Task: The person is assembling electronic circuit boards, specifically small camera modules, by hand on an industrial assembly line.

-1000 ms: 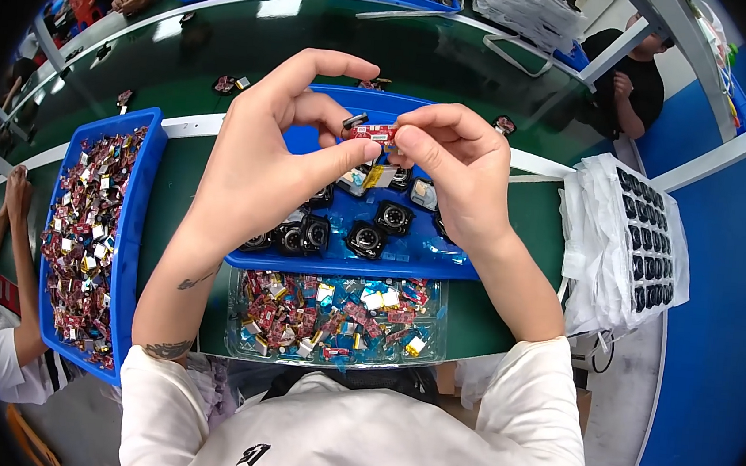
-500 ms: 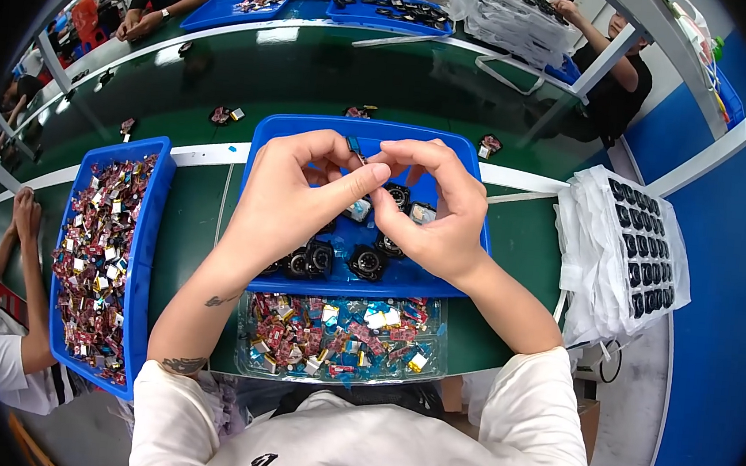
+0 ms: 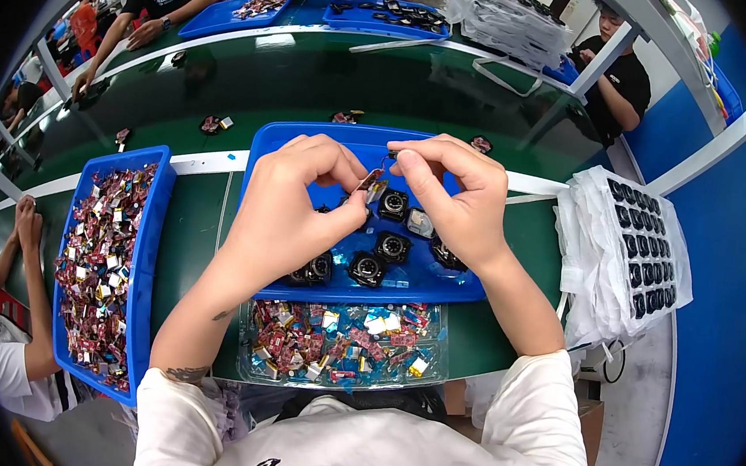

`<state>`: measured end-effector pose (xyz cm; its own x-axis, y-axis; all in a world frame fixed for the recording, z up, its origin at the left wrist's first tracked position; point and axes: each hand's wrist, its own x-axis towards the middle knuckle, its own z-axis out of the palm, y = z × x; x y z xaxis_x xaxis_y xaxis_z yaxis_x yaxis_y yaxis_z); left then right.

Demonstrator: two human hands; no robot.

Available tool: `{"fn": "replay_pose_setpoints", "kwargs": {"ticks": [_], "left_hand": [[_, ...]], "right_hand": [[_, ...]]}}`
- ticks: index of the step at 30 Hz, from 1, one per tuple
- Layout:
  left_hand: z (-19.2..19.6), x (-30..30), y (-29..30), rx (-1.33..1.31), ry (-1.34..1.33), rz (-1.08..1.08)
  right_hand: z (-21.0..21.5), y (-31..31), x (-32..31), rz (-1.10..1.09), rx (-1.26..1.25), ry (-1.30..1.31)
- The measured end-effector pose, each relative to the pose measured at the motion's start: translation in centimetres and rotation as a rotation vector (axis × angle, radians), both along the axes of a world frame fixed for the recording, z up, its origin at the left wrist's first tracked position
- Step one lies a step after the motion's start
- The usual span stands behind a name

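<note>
Over a blue tray (image 3: 261,148), my left hand (image 3: 304,205) pinches a small red circuit board (image 3: 370,180) between thumb and fingertips. A thin dark wire runs from that board up to my right hand (image 3: 465,197). Its thumb and forefinger are closed on a tiny dark part (image 3: 392,156) at the wire's end, too small to name. Below my fingers, several black round watch-like housings (image 3: 367,269) lie in the tray, along with a pale, whitish piece (image 3: 421,223). Parts of the tray are hidden behind my hands.
Nearest me is a clear plastic tray (image 3: 342,384) of red boards and silvery battery-like pieces. A long blue bin (image 3: 159,241) at left holds many more. White trays (image 3: 580,251) of black parts are stacked at right. Beyond runs a green belt (image 3: 315,86); several people work around it.
My hands have drawn slightly apart, the right one moving right. The red board and wire now show between them. Across the belt, a person's arm has reached toward the left.
</note>
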<state>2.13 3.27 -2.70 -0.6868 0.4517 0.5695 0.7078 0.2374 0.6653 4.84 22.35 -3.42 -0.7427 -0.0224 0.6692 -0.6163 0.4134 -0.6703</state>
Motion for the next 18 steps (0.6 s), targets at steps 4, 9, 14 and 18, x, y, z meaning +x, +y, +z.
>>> {"fn": "replay_pose_setpoints", "kwargs": {"ticks": [4, 9, 14, 18], "left_hand": [[0.0, -0.5, -0.5, 0.172, -0.413, -0.173], [0.8, 0.0, -0.1, 0.219, -0.646, -0.271], [0.5, -0.6, -0.5, 0.142, -0.471, -0.190], [0.3, -0.5, -0.5, 0.113, -0.294, -0.069]], "right_hand": [[-0.3, 0.5, 0.0, 0.137, -0.164, -0.128], [-0.3, 0.1, 0.2, 0.206, -0.266, -0.183], [0.4, 0.4, 0.4, 0.320, -0.444, -0.365], [0.0, 0.3, 0.1, 0.399, -0.492, -0.414]]}}
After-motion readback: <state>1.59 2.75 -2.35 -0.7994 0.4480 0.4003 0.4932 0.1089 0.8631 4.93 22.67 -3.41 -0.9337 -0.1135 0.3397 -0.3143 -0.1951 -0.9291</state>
